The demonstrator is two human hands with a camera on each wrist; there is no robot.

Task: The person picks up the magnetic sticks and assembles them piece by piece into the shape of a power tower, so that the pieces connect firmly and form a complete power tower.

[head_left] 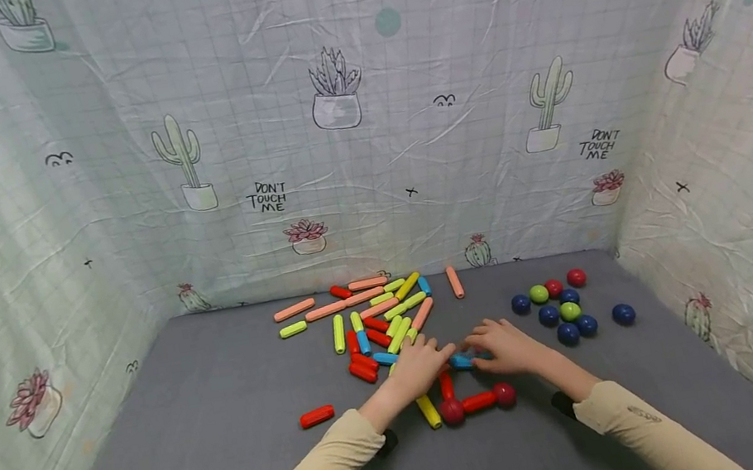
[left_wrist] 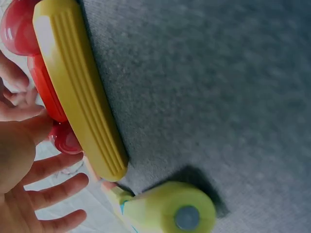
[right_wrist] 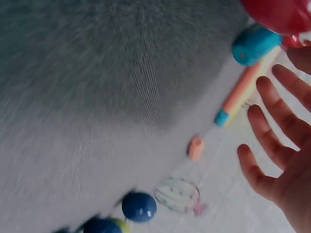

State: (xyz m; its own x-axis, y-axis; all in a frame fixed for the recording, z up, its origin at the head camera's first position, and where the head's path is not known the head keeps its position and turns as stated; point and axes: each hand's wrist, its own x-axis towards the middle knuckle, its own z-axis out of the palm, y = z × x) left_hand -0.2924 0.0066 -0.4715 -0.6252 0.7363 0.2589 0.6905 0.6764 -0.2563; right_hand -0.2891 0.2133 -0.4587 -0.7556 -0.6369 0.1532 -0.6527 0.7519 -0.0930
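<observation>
My left hand [head_left: 411, 370] leans over the table; in the left wrist view its thumb and index finger pinch a small red ball [left_wrist: 67, 138] at the end of a red rod [left_wrist: 46, 87], the other fingers spread. The rod leads to a nearer red ball [head_left: 452, 411], from which another red rod [head_left: 479, 402] runs right to a third red ball [head_left: 504, 395]. A yellow rod [head_left: 429, 411] lies beside this angled piece. My right hand [head_left: 510, 347] hovers with fingers apart beside a short blue rod [head_left: 461, 361]; the right wrist view shows nothing held.
Behind the hands lies a loose pile of rods, among them orange [head_left: 325, 309], lime [head_left: 339, 334] and red [head_left: 363, 370] ones. A lone red rod [head_left: 317, 416] lies left. Blue balls [head_left: 624, 314], with green [head_left: 571, 311] and red [head_left: 576, 278] ones, sit right. Printed cloth [head_left: 406, 146] walls the table.
</observation>
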